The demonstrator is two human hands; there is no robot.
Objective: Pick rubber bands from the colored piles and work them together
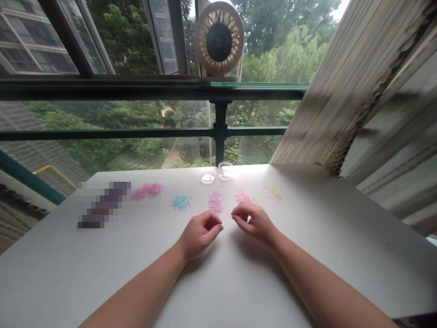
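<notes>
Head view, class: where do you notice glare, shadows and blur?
Head view: glare whitens the far part of the tabletop; soft shadows lie beneath the left hand and right hand; the yellow pile has indistinct strands; a pixelated patch hides detail at left.

1. Tabletop [218, 296]: smooth, satin finish, with a soft sheen along the far edge.
2. Round container [225, 171] and shallow dish [207, 178]: clear plastic in appearance; smooth, glossy rims.
3. Left pink pile [148, 190], blue pile [182, 202], purple pile [215, 202], right pink pile [244, 197], yellow pile [276, 193]: thin strands; rubber or plastic, cannot be told.
4. Fan [219, 42]: plastic in appearance; dark hub matt.
5. Railing [136, 93]: painted metal in appearance, smooth, partly glossy.
6. Curtain [341, 77]: cloth, matt, pleated; edge trim [378, 89] rough.
</notes>
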